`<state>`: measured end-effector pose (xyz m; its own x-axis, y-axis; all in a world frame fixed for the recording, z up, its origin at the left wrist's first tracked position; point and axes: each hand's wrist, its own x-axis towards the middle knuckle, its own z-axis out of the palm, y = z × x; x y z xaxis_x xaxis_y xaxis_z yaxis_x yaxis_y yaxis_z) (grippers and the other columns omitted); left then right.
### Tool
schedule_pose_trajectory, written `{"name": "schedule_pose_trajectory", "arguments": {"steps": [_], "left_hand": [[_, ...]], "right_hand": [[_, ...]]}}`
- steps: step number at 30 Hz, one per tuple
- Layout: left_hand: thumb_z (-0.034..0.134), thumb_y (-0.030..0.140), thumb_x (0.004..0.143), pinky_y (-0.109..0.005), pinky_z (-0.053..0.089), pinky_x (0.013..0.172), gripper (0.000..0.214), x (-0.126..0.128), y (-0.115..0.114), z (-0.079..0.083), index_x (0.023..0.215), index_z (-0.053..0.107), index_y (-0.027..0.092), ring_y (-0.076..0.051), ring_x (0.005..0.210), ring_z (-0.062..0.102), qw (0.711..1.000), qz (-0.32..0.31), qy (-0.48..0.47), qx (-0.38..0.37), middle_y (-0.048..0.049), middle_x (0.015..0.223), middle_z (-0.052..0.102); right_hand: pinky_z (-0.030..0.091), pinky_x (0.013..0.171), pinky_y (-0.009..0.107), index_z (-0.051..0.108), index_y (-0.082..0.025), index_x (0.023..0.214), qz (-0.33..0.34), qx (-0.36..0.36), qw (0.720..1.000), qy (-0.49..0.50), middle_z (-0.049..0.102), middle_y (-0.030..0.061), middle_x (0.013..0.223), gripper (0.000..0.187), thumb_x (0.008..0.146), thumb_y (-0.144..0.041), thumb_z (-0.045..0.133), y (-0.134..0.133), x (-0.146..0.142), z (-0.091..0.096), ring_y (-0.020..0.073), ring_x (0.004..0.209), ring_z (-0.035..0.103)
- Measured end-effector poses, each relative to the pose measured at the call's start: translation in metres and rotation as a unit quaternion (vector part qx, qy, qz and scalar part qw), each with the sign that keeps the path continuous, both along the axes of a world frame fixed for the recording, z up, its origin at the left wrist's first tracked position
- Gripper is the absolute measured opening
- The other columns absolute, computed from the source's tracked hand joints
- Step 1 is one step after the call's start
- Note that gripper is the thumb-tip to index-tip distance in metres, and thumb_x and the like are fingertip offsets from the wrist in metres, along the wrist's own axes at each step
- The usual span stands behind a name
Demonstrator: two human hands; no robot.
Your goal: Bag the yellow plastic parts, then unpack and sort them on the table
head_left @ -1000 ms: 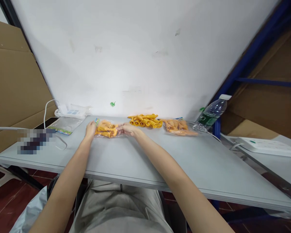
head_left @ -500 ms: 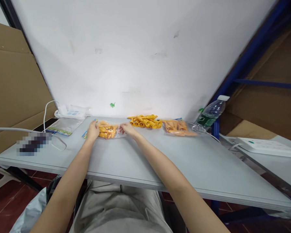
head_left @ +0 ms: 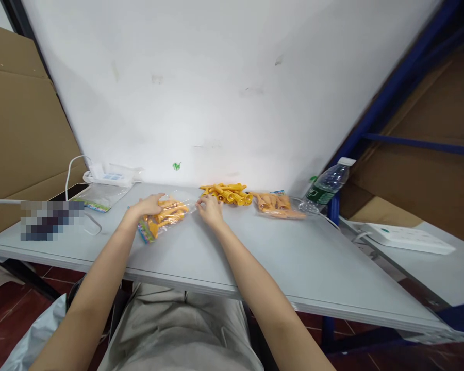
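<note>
A clear plastic bag of yellow-orange plastic pieces lies slanted on the table, its colourful printed end toward the lower left. My left hand lies over the bag's upper left side, fingers stretched out across it. At the other end, my right hand is closed, pinching the bag's clear edge between thumb and fingers. Just behind my right hand is a loose pile of yellow plastic pieces, several of them with hollow round ends. A second filled bag rests to the right of the pile.
At the right stands a tilted water bottle near a white power strip. A flat clear bag, white cables and a blurred dark object occupy the left. Cardboard borders that side; a white wall rises behind.
The bag has turned, its printed end swinging toward me. My left hand has gone from gripping that end to lying across the bag's upper side. The view has shifted slightly.
</note>
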<state>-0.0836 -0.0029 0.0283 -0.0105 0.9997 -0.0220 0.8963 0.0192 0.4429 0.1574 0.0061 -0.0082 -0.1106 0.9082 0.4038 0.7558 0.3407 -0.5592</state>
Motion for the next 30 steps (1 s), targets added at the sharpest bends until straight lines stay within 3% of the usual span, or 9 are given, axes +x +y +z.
{"name": "schedule_pose_trajectory", "arguments": {"steps": [3, 5, 8, 11, 14, 16, 20, 25, 30], "left_hand": [[0.064, 0.025, 0.071, -0.037, 0.045, 0.098, 0.083, 0.002, 0.016, 0.002, 0.150, 0.037, 0.016, -0.034, 0.123, 0.058, 0.998, 0.036, -0.039, 0.020, -0.0176, 0.136, 0.059], [0.066, 0.023, 0.070, -0.036, 0.045, 0.096, 0.078, 0.005, 0.027, 0.001, 0.144, 0.044, 0.011, -0.035, 0.123, 0.058, 0.994, 0.082, -0.053, 0.045, -0.0215, 0.133, 0.061], [0.071, 0.020, 0.067, -0.037, 0.047, 0.091, 0.058, 0.011, 0.039, 0.000, 0.122, 0.061, 0.010, -0.037, 0.113, 0.064, 0.983, 0.117, -0.135, 0.046, -0.0218, 0.111, 0.071], [0.073, 0.025, 0.069, -0.040, 0.050, 0.074, 0.033, 0.019, 0.043, 0.002, 0.099, 0.067, 0.011, -0.037, 0.081, 0.071, 0.966, 0.137, -0.215, -0.050, -0.0154, 0.068, 0.071], [0.071, 0.034, 0.074, -0.036, 0.048, 0.061, 0.022, 0.027, 0.042, -0.001, 0.078, 0.064, 0.014, -0.032, 0.061, 0.067, 0.946, 0.140, -0.247, -0.155, -0.0105, 0.050, 0.061], [0.074, 0.034, 0.072, -0.031, 0.045, 0.056, 0.023, 0.033, 0.042, -0.006, 0.069, 0.061, 0.015, -0.027, 0.055, 0.064, 0.935, 0.142, -0.279, -0.164, -0.0068, 0.046, 0.057], [0.074, 0.010, 0.067, -0.021, 0.035, 0.048, 0.018, 0.044, 0.047, -0.019, 0.058, 0.059, 0.015, -0.014, 0.045, 0.052, 0.912, 0.128, -0.381, -0.087, 0.0009, 0.041, 0.049], [0.065, -0.001, 0.068, -0.018, 0.039, 0.047, 0.022, 0.051, 0.050, -0.028, 0.055, 0.056, 0.014, -0.010, 0.048, 0.052, 0.883, 0.118, -0.450, -0.061, -0.0015, 0.049, 0.058], [0.058, 0.002, 0.078, -0.020, 0.052, 0.058, 0.023, 0.048, 0.045, -0.037, 0.060, 0.052, 0.016, -0.010, 0.048, 0.057, 0.800, 0.137, -0.584, -0.036, -0.0010, 0.051, 0.057]], "right_hand": [[0.038, 0.094, 0.043, 0.064, -0.018, 0.085, -0.063, 0.019, 0.997, 0.040, 0.063, 0.0135, 0.110, 0.008, 0.082, -0.018, 0.056, 0.008, 0.010, -0.008, 0.0281, 0.110, 0.053], [0.043, 0.091, 0.040, 0.060, -0.017, 0.087, -0.095, 0.001, 0.990, 0.104, 0.063, 0.0131, 0.105, 0.007, 0.081, -0.019, 0.058, 0.013, 0.014, -0.012, 0.0263, 0.103, 0.056], [0.051, 0.077, 0.034, 0.054, -0.019, 0.088, -0.111, -0.099, 0.957, 0.247, 0.064, 0.0076, 0.086, 0.011, 0.083, -0.026, 0.061, 0.019, 0.017, -0.013, 0.0211, 0.081, 0.062], [0.053, 0.061, 0.028, 0.053, -0.019, 0.087, -0.092, -0.189, 0.898, 0.386, 0.063, 0.0023, 0.071, 0.015, 0.082, -0.026, 0.066, 0.022, 0.017, -0.011, 0.0166, 0.063, 0.062], [0.052, 0.057, 0.024, 0.057, -0.017, 0.075, -0.064, -0.213, 0.871, 0.439, 0.063, 0.0011, 0.062, 0.010, 0.082, -0.016, 0.064, 0.022, 0.019, -0.011, 0.0138, 0.058, 0.063], [0.052, 0.056, 0.021, 0.058, -0.016, 0.066, -0.052, -0.223, 0.865, 0.446, 0.063, 0.0014, 0.059, 0.019, 0.083, -0.009, 0.060, 0.020, 0.020, -0.011, 0.0122, 0.057, 0.063], [0.054, 0.055, 0.021, 0.057, -0.016, 0.064, -0.044, -0.235, 0.830, 0.504, 0.067, 0.0017, 0.060, 0.023, 0.084, -0.005, 0.058, 0.018, 0.022, -0.011, 0.0114, 0.053, 0.064], [0.056, 0.055, 0.021, 0.059, -0.015, 0.067, -0.047, -0.255, 0.794, 0.549, 0.068, 0.0027, 0.061, 0.021, 0.088, -0.010, 0.061, 0.019, 0.025, -0.007, 0.0110, 0.052, 0.064], [0.059, 0.062, 0.022, 0.061, -0.013, 0.073, 0.008, -0.299, 0.781, 0.548, 0.070, 0.0064, 0.068, 0.017, 0.088, -0.018, 0.066, 0.017, 0.033, -0.001, 0.0122, 0.061, 0.068]]}}
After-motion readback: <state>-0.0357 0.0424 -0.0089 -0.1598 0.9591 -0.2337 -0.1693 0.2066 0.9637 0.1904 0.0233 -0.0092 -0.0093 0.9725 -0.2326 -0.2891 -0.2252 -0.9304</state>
